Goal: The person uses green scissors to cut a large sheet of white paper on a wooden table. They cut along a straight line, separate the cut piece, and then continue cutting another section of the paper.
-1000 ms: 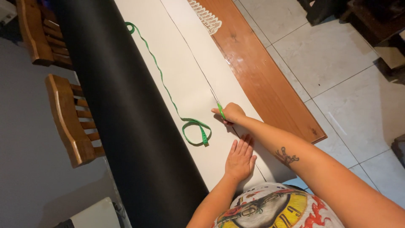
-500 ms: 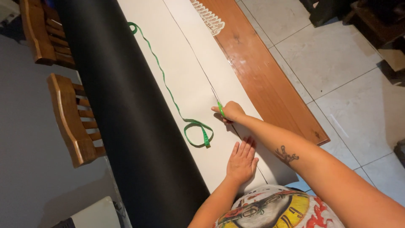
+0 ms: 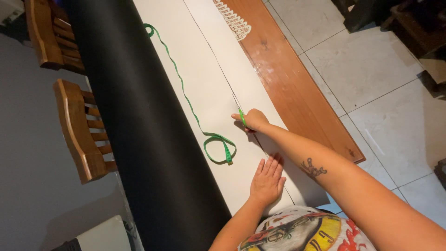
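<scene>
My right hand [image 3: 253, 120] grips green-handled scissors [image 3: 240, 113] whose blades lie along a straight cut or line that runs up a long white sheet [image 3: 204, 93] on the table. My left hand [image 3: 267, 179] rests flat on the sheet near me, fingers together, pressing it down. A green measuring tape [image 3: 218, 148] lies looped just left of both hands and trails away up the sheet. A wide black roll [image 3: 134, 130] lies along the sheet's left side.
The brown wooden tabletop [image 3: 297, 93] shows to the right of the sheet, with a white lace piece [image 3: 233, 21] at its far end. Two wooden chairs [image 3: 81, 130] stand left of the roll. Pale floor tiles [image 3: 371, 69] lie to the right.
My right hand with the scissors has moved slightly farther up the line on the sheet. The left hand stays pressed flat in the same spot.
</scene>
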